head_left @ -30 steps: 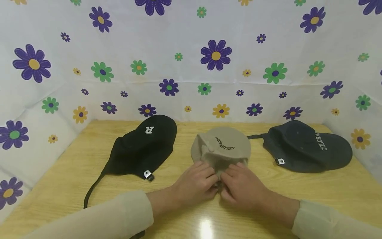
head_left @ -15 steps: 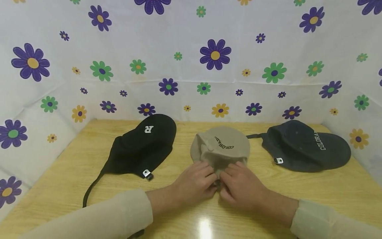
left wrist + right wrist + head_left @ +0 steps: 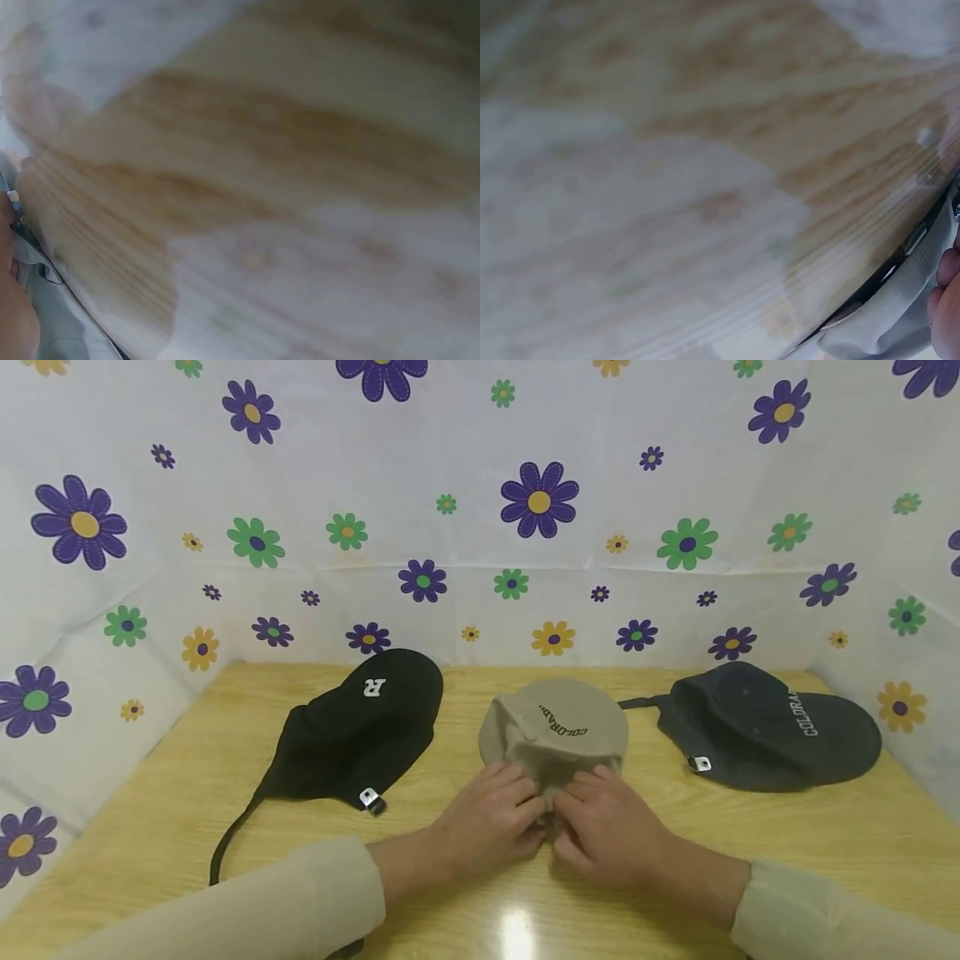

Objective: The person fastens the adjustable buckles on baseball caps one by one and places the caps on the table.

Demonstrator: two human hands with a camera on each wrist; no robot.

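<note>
Just below the middle of the head view, a beige cap point(image 3: 573, 706) with curved dark lettering lies on a wooden worktop point(image 3: 142, 843), its crown toward the back and its near side creased. A person's left hand point(image 3: 487, 818) and right hand point(image 3: 615, 827) meet at its near edge, just beside each other, the fingers of both curled and grasping the cap; the fingertips themselves are hidden. Pale sleeves point(image 3: 300, 893) reach in from the lower left and lower right corners. Left of centre lies a black cap point(image 3: 337, 743) with a white R, its strap point(image 3: 238, 827) trailing toward the lower left and a metal clasp point(image 3: 368, 797) at its near edge. At the right, a dark navy cap point(image 3: 750, 735) with pale lettering points its brim to the right. White cloth point(image 3: 457, 452) printed with purple, green and yellow flowers fills the upper frame. Both wrist views are largely blurred, with fingers visible at their outer lower edges.
</note>
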